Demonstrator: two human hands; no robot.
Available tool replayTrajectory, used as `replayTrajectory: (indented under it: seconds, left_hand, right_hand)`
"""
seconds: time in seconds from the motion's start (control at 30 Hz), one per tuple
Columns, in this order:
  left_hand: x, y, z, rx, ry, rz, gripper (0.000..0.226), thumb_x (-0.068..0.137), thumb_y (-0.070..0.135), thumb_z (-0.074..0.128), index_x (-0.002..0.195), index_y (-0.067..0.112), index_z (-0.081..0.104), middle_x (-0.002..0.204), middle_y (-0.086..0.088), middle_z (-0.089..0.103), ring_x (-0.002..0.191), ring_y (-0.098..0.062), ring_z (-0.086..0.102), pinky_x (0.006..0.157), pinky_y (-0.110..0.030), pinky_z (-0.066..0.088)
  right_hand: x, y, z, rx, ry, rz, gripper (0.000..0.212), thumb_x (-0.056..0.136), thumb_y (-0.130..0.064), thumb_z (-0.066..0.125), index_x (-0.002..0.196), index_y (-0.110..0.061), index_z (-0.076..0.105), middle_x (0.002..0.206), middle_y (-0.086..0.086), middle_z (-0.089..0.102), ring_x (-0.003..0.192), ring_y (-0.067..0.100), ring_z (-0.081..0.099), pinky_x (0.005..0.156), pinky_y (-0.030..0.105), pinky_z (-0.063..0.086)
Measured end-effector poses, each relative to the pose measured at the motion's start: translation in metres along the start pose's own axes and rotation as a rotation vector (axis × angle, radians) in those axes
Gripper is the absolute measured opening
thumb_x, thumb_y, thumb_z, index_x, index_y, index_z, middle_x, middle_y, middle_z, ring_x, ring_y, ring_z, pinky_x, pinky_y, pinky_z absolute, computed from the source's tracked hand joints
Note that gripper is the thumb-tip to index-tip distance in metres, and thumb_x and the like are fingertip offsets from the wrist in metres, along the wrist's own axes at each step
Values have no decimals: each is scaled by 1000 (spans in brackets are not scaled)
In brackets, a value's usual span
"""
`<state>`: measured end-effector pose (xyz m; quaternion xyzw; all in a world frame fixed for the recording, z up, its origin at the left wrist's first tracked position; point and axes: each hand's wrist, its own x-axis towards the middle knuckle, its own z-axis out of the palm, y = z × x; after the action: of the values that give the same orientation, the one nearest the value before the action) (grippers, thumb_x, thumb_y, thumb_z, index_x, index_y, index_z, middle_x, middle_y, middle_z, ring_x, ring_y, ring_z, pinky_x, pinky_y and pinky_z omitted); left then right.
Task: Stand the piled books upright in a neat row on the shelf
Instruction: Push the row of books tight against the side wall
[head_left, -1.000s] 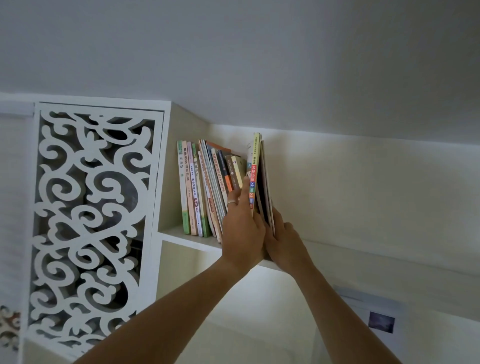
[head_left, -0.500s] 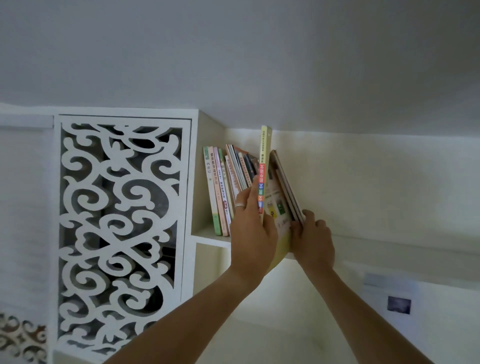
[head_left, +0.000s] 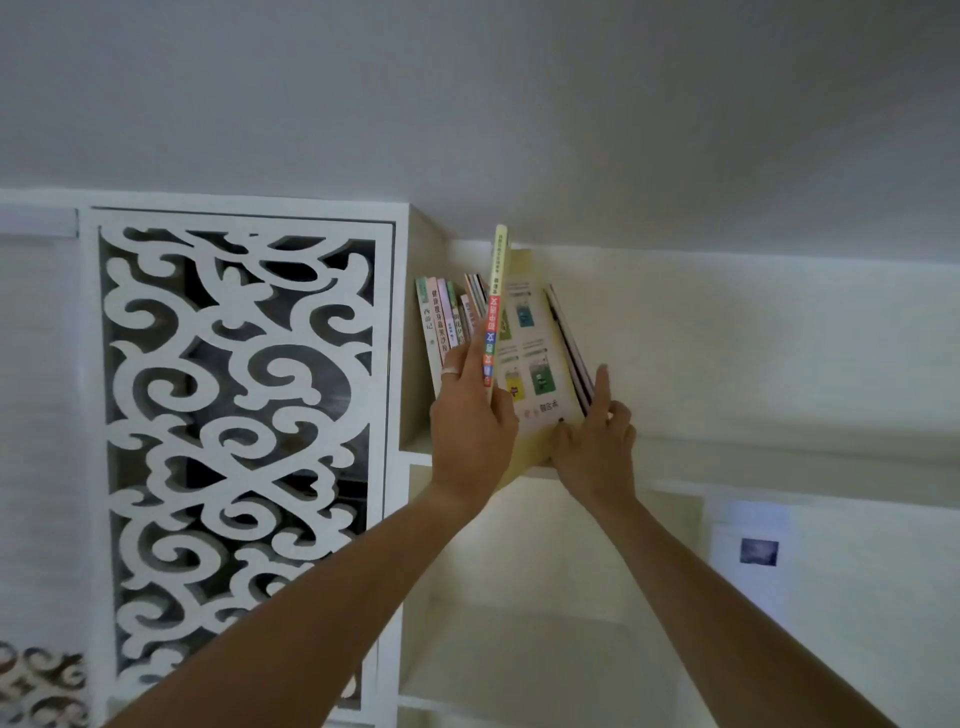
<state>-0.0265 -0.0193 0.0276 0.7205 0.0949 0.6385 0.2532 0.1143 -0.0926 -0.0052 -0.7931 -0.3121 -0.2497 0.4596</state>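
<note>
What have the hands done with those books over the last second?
The left hand has drawn the yellow-spined book out and up, baring its cover; the right hand slid right, bracing the thin leaning books. The row at the left stayed.

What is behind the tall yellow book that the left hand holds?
Behind the yellow book, leaning books show partly. The left hand covers their lower parts.

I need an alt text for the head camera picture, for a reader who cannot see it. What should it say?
Two hands reach up to a high white shelf: the left hand grips a tall yellow book by its spine, and the right hand steadies thin leaning books beside it. More books lean at the left, next to a white carved panel.
</note>
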Motion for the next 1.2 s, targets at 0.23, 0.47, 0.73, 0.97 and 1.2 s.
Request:
replayTrajectory:
  seconds: [0.23, 0.47, 0.73, 0.97, 1.2]
  left_hand:
    - [8, -9, -44, 74, 98, 16, 58, 99, 2, 50, 155, 14, 42, 133, -1, 52, 100, 10, 57, 73, -4, 53]
    - [5, -21, -85, 186, 105, 29, 61, 98, 8, 50, 157, 20, 42, 136, 0, 52, 94, -1, 58, 67, -1, 46]
    - [3, -33, -86, 210, 80, 9, 65, 97, 2, 51, 158, 19, 40, 140, -1, 52, 114, -16, 61, 87, -30, 62]
    - [8, -37, -82, 235, 59, 12, 68, 97, 4, 51, 160, 20, 35, 146, -2, 49, 114, -20, 62, 86, -39, 63]
    - [-1, -43, -73, 194, 81, 1, 65, 97, 17, 48, 161, 18, 35, 138, 0, 50, 103, -5, 54, 73, 2, 46]
  right_hand:
    - [-3, -27, 15, -135, 2, -34, 110, 75, -92, 42, 158, -40, -8, 168, 10, -12, 155, 36, -4, 114, 74, 7]
    - [3, -73, 49, -212, -4, -50, 135, 58, -100, 49, 158, -38, -15, 163, 22, -27, 149, 46, -23, 113, 77, 5]
    - [3, -84, 73, -216, 93, 8, 143, 52, -98, 57, 162, -31, -5, 163, 29, -19, 149, 51, -18, 111, 78, 8]
    - [6, -89, 84, -208, 155, 34, 144, 51, -100, 54, 163, -28, -3, 164, 29, -15, 150, 52, -14, 111, 78, 5]
    - [16, -85, 92, -233, 211, 11, 140, 56, -85, 70, 163, -27, 1, 164, 32, -7, 150, 54, -9, 107, 81, 12]
